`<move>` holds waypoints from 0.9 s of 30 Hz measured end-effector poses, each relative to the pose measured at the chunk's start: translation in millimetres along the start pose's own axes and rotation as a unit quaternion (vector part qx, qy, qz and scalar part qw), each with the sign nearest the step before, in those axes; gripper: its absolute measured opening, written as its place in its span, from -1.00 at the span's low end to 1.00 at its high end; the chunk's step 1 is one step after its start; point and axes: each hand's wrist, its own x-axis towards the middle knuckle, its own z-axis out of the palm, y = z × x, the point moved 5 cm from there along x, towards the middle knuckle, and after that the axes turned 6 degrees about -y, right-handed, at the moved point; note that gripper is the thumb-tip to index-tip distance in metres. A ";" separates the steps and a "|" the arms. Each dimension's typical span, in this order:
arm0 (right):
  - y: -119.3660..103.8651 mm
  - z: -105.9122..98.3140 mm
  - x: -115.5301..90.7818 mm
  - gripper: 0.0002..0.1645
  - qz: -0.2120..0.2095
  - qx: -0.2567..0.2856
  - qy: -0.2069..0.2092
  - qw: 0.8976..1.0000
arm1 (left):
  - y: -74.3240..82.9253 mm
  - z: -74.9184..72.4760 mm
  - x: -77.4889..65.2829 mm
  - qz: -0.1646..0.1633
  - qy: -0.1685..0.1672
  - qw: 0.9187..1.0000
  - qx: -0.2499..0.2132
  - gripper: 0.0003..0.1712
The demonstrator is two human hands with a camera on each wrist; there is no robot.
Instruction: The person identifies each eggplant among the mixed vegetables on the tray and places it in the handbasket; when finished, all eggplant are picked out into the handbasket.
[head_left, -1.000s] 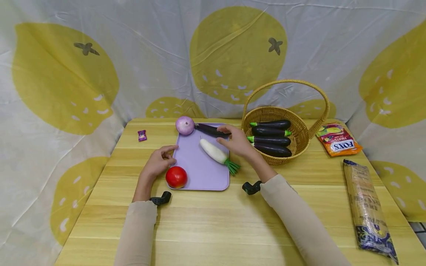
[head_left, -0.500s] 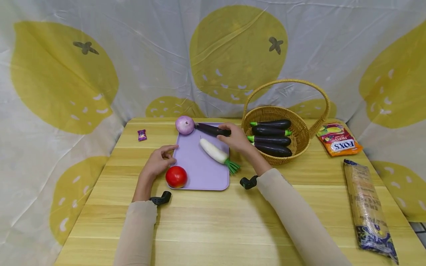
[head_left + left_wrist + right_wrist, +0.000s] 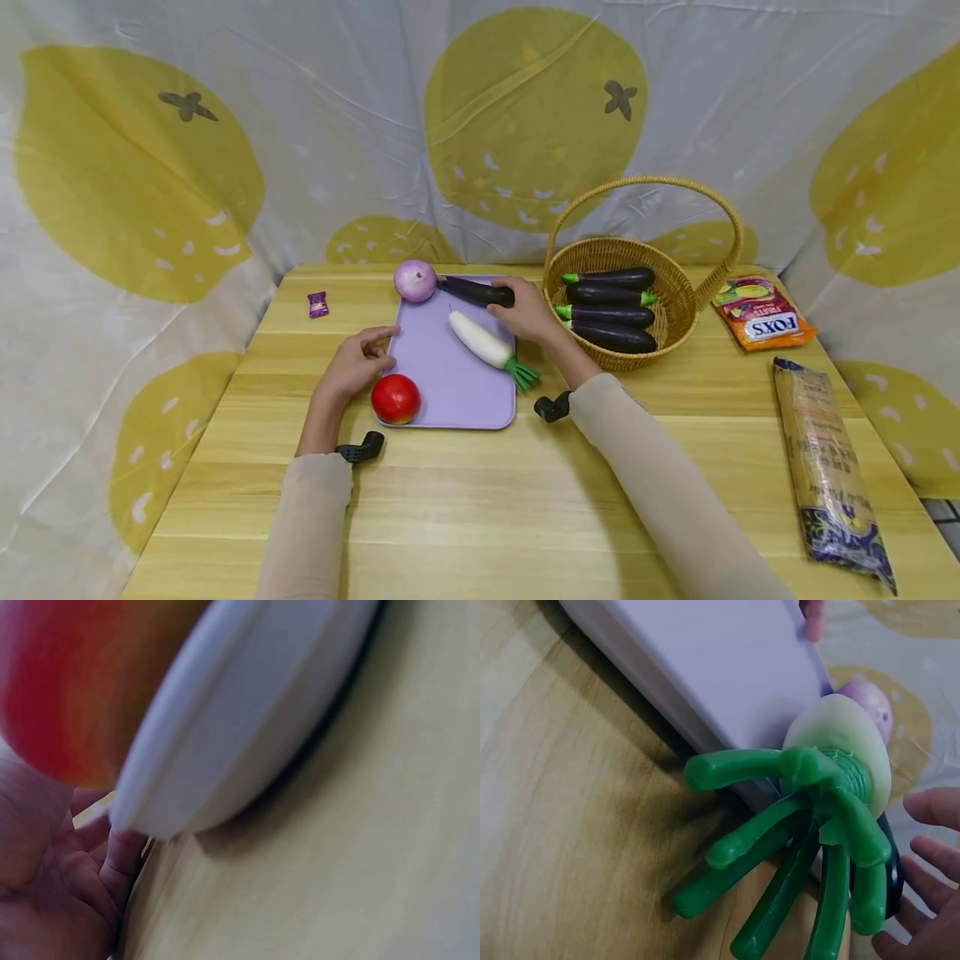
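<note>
A lilac tray [image 3: 442, 392] lies on the wooden table. Along its far edge is a dark eggplant [image 3: 472, 289], its stem end near a purple onion [image 3: 415, 281]. My right hand [image 3: 528, 310] holds the eggplant's blunt end between thumb and fingers; in the right wrist view, the radish's green leaves [image 3: 802, 840] partly cover this eggplant. A white radish [image 3: 477, 337] rests diagonally on the tray, leaves over the right edge. My left hand [image 3: 356, 364] rests at the tray's left edge, fingers relaxed and apart, beside a red tomato [image 3: 396, 398].
A wicker basket [image 3: 678, 321] with several eggplants stands just right of my right hand, its tall handle upright. Further right lie a FOX'S candy bag [image 3: 765, 312] and a long plastic-wrapped pack [image 3: 828, 467]. A small purple sweet [image 3: 318, 304] lies back left.
My right hand has come down over the eggplant's blunt end and closed around it. That end has shifted slightly left. The left hand stays at the tray's edge.
</note>
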 end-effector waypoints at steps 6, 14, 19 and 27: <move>1.0 5.8 9.5 -0.33 0.002 -0.032 -0.006 0.999 | -0.8 -1.7 -1.0 -0.009 0.003 1.000 0.005 -0.39; 8.2 16.1 16.8 -0.34 0.021 -0.062 -0.016 0.998 | -0.7 -3.6 -2.1 0.006 0.004 1.000 0.016 -0.38; 9.7 16.0 16.1 -0.37 0.013 -0.074 0.001 0.997 | 0.5 -1.5 -1.0 0.012 0.005 1.000 0.012 -0.38; 9.2 14.0 9.5 -0.41 0.018 -0.076 0.001 0.997 | -2.0 0.7 1.7 0.006 0.005 1.000 0.014 -0.39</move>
